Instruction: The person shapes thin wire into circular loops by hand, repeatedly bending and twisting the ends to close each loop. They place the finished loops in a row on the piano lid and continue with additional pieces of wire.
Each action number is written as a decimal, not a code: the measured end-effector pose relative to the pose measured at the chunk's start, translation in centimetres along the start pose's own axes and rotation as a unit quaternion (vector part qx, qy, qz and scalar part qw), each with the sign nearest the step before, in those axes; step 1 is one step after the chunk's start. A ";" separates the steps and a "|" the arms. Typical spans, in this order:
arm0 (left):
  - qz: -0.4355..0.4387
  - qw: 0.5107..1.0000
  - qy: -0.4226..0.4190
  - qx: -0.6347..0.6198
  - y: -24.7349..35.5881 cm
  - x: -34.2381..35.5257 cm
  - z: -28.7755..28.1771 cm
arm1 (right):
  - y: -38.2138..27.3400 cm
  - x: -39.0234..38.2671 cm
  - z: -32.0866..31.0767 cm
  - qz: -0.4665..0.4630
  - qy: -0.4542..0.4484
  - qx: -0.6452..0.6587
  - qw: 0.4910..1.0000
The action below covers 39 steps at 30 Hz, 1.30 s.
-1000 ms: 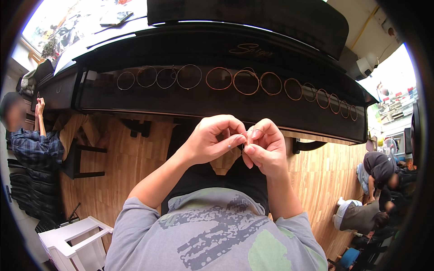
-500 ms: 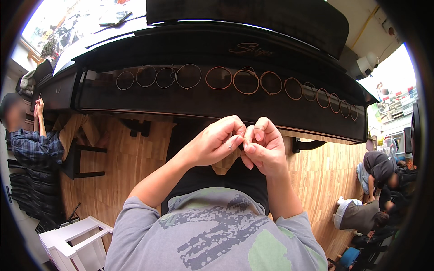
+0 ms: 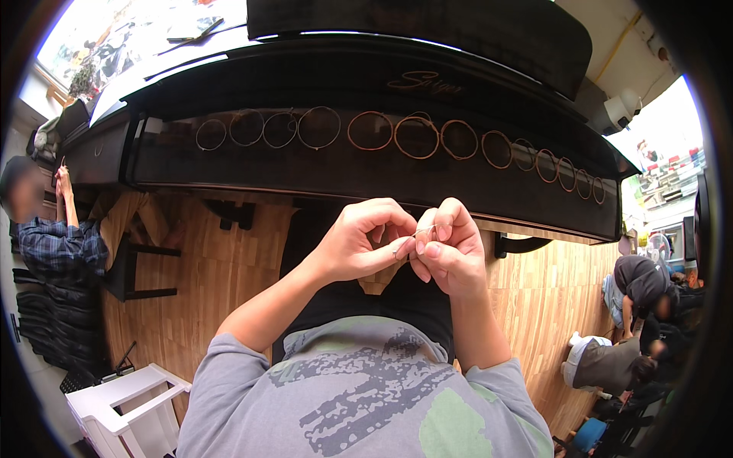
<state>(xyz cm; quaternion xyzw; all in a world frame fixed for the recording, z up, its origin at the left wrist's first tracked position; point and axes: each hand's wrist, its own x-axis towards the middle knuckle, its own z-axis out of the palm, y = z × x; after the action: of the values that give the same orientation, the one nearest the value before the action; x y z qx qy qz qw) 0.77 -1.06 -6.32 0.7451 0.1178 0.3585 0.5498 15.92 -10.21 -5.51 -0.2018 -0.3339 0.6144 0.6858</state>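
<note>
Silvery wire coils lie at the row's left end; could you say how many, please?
4, on the black panel: leftmost coil, second coil, third coil, and fourth coil beside the copper coils.

Looked like a music workshop or instrument shop, could not tell which: glossy black piano point(image 3: 328, 169) carried a row of wire coils point(image 3: 417, 158), a person point(image 3: 57, 246) sat on a black bench point(image 3: 118, 278) at left, two people point(image 3: 640, 278) bent low at right, wood floor point(image 3: 202, 275) underfoot.
</note>
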 end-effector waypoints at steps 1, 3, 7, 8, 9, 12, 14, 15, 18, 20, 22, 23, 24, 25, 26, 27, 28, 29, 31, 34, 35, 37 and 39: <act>-0.014 1.000 0.003 -0.018 0.1 -0.1 0.1 | 0.1 0.0 -0.1 -0.002 -0.002 -0.004 1.000; -0.047 0.996 0.010 -0.078 0.0 -0.4 0.5 | 0.1 0.0 -0.1 0.001 0.001 -0.026 1.000; -0.100 0.973 0.015 -0.207 -1.5 -1.0 0.8 | 0.4 0.0 -0.4 0.008 -0.015 -0.054 0.998; -0.108 0.967 0.013 -0.229 -1.8 -1.0 0.9 | 0.4 0.0 -0.4 0.007 -0.014 -0.051 0.999; -0.101 0.969 0.023 -0.223 -1.9 -1.1 1.0 | 0.4 0.1 -0.3 0.007 -0.012 -0.048 0.999; -0.083 0.974 0.051 -0.206 -1.9 -1.1 1.5 | 0.4 0.1 -0.2 0.006 -0.007 -0.041 0.999; -0.076 0.976 0.066 -0.195 -1.6 -1.2 1.6 | 0.5 0.2 -0.1 0.004 -0.003 -0.039 0.999; -0.068 0.975 0.068 -0.200 -1.7 -1.2 1.7 | 0.6 0.2 0.0 0.003 -0.002 -0.038 0.999; -0.059 0.973 0.070 -0.214 -2.2 -1.3 1.8 | 0.7 0.2 -0.1 0.008 0.000 -0.035 0.999; -0.076 0.970 0.065 -0.223 -2.2 -1.4 1.6 | 0.9 0.1 -0.3 0.008 -0.002 -0.037 0.999; -0.082 0.970 0.055 -0.220 -2.2 -1.4 1.4 | 1.1 0.1 -0.5 0.005 -0.007 -0.042 0.999; -0.085 0.971 0.050 -0.218 -2.2 -1.4 1.2 | 1.2 0.1 -0.6 0.005 -0.007 -0.043 0.999; -0.087 0.972 0.045 -0.214 -2.2 -1.4 1.1 | 1.3 0.0 -0.6 0.004 -0.008 -0.043 0.999; -0.088 0.973 0.040 -0.211 -2.2 -1.3 1.1 | 1.3 0.0 -0.6 0.003 -0.009 -0.043 0.999; -0.089 0.974 0.034 -0.207 -2.1 -1.3 1.0 | 1.3 0.0 -0.7 0.003 -0.010 -0.045 0.999; -0.083 0.976 0.028 -0.197 -1.9 -1.2 0.8 | 1.3 0.0 -0.7 0.002 -0.012 -0.048 0.999; -0.077 0.979 0.023 -0.187 -1.7 -1.0 0.7 | 1.3 0.0 -0.7 0.002 -0.014 -0.050 0.999; -0.071 0.981 0.017 -0.177 -1.4 -0.8 0.5 | 1.3 0.0 -0.7 0.003 -0.014 -0.049 0.999; -0.080 0.985 0.002 -0.154 -1.2 -0.8 0.0 | 1.3 0.0 -0.7 0.005 -0.016 -0.048 0.999; -0.062 0.991 -0.012 -0.118 -1.1 -0.7 -0.2 | 1.3 0.0 -0.7 0.002 -0.015 -0.052 0.999; -0.051 0.993 -0.015 -0.106 -1.1 -0.6 -0.3 | 1.3 0.0 -0.7 0.003 -0.016 -0.051 0.999; -0.021 0.995 -0.012 -0.096 -1.2 -0.5 -0.2 | 1.4 0.1 -0.7 0.004 -0.020 -0.051 0.998; 0.000 0.997 -0.011 -0.080 -1.4 -0.4 -0.3 | 1.4 0.1 -0.8 0.006 -0.015 -0.044 0.999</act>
<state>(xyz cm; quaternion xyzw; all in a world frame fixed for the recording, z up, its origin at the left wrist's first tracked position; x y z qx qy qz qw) 0.62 -0.54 -7.70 0.7025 0.0829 0.3587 0.6091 15.53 -9.73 -7.03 -0.2246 -0.3702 0.6061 0.6672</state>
